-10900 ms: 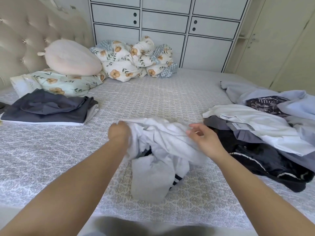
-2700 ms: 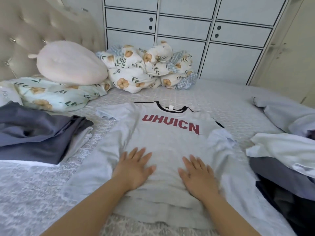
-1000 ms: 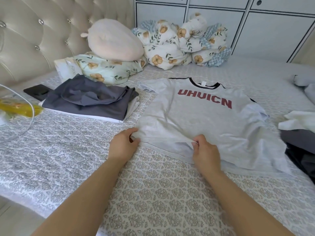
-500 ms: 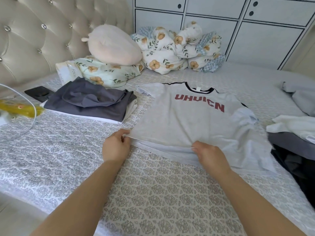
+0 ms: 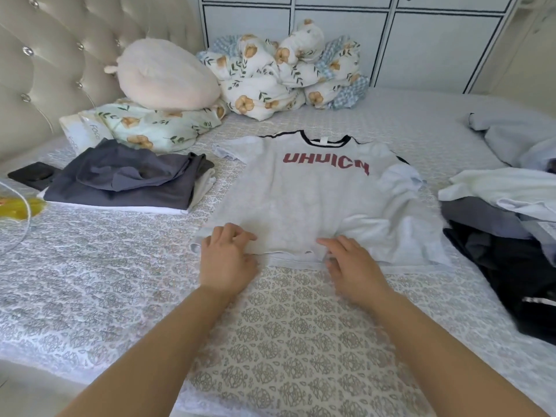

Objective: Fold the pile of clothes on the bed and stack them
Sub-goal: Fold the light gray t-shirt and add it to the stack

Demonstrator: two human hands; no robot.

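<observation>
A light grey T-shirt [image 5: 316, 203] with red letters and a black collar lies spread face up in the middle of the bed. My left hand [image 5: 228, 254] and my right hand [image 5: 352, 263] rest side by side on its near hem, fingers loosely extended on the cloth. A folded stack [image 5: 120, 182] with dark grey garments on top and a white one beneath sits to the left of the shirt. The unfolded pile [image 5: 508, 218] of white, grey and black clothes lies at the right edge of the bed.
A round pink plush [image 5: 165, 73] sits on floral pillows [image 5: 156, 127] by the tufted headboard [image 5: 45, 70]. A bunched floral duvet [image 5: 285, 73] lies at the back. A black phone [image 5: 30, 176], a yellow item [image 5: 18, 207] and a white cable [image 5: 25, 224] are at far left.
Earlier I shook out the crumpled shirt and smoothed it flat. Half a second ago both hands pinched and lifted the near hem; now the hem lies down and my fingers have loosened on it.
</observation>
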